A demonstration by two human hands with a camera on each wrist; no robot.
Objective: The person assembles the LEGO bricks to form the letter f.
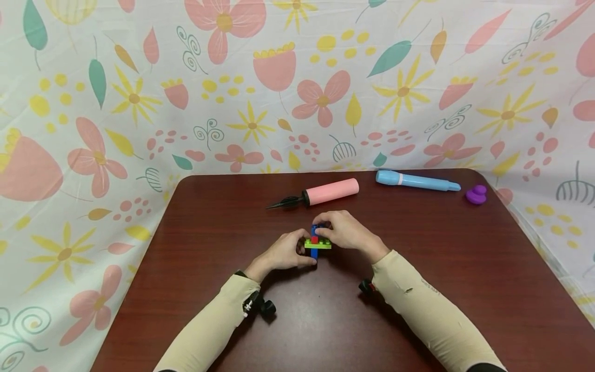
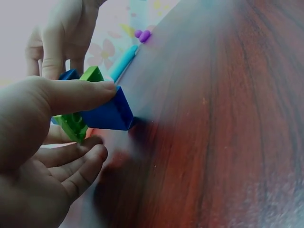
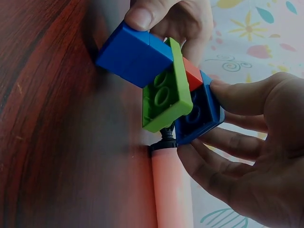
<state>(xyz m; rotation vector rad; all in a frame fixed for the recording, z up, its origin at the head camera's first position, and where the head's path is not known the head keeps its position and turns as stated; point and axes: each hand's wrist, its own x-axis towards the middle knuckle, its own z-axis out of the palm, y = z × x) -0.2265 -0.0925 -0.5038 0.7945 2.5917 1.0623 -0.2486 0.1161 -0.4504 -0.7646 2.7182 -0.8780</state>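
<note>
A small stack of toy bricks stands between both hands over the table. Its lower part is blue brick, a lime green brick lies crosswise above that, then a red brick and an upper blue brick. The left hand holds the stack from the left, its thumb against the lower blue part and its fingers curled behind the green brick. From the right, the right hand pinches the upper blue brick between thumb and fingers. Some contact at the far side is hidden in the head view.
Behind the hands a pink hand pump with a black nozzle lies on the dark wooden table. Farther right are a light blue pump-like tube and a purple rounded toy. A floral curtain hangs behind the table.
</note>
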